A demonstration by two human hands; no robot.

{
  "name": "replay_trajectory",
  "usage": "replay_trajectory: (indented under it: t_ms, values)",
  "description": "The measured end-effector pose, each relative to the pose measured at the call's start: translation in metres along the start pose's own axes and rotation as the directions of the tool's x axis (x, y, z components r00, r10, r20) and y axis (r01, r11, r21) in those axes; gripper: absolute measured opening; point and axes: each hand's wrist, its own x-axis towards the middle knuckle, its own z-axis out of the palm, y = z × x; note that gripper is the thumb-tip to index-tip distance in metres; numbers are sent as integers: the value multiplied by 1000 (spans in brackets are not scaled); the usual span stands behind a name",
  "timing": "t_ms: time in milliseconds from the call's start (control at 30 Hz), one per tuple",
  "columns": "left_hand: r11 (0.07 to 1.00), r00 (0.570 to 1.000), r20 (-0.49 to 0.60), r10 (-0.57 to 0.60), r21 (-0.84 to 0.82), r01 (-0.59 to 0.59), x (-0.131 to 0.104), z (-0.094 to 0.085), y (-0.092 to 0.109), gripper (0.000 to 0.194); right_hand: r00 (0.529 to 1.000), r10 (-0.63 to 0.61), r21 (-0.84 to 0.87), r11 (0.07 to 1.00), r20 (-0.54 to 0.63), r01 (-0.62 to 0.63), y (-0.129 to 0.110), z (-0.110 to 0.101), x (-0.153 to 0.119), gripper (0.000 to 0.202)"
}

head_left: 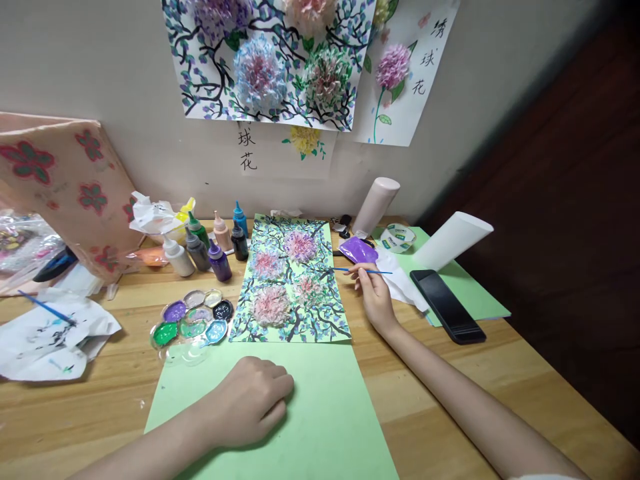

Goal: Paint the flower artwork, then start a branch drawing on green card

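Note:
My right hand [374, 297] pinches a thin blue paintbrush [373, 271], its tip pointing left over the right edge of a painted sheet [300, 330]. Raised pink, purple and blue paper flowers [271, 305] and dark painted branches cover that sheet. Below it, on a plain green sheet [330, 413], rests my left hand [255, 400], closed with its fingers curled under; nothing shows in it. To the left of the painted sheet is a clear palette [196, 325] with purple, green, black and light blue paint.
Several paint bottles [220, 261] stand behind the palette. A stained tissue [55, 337] with another brush lies far left, near a pink flowered box [75, 180]. At right are a black phone [447, 307], a white tube [453, 240] and tape [397, 237]. Flower artworks [270, 87] hang on the wall.

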Motion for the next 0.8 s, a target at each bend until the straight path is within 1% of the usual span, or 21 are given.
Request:
replay_trajectory:
  t_ms: [100, 267, 400, 567, 733, 800]
  values:
    - [1000, 1000, 0, -1, 3, 1, 0, 0, 0, 11, 1000, 17, -7, 1000, 5, -17, 0, 0, 0, 24]
    - [1000, 1000, 6, -1, 7, 1, 0, -2, 0, 11, 999, -17, 5, 1000, -33, 17, -2, 0, -1, 23]
    - [1000, 1000, 8, -1, 8, 0, 1, -3, 0, 10, 1000, -9, -13, 1000, -20, 8, -2, 0, 0, 24]
    - [1000, 1000, 2, 8, 11, -8, 0, -1, 0, 10, 998, -27, 16, 999, -60, 28, -2, 0, 0, 23]
    - [1000, 1000, -7, 9, 19, -9, 0, 0, 0, 10, 999, -34, -27, 999, -21, 33, -2, -1, -1, 24]
    - [1000, 1000, -16, 9, 18, -9, -1, 0, 1, 11, 998, -54, -42, 998, -23, 53, -2, -1, -2, 24]
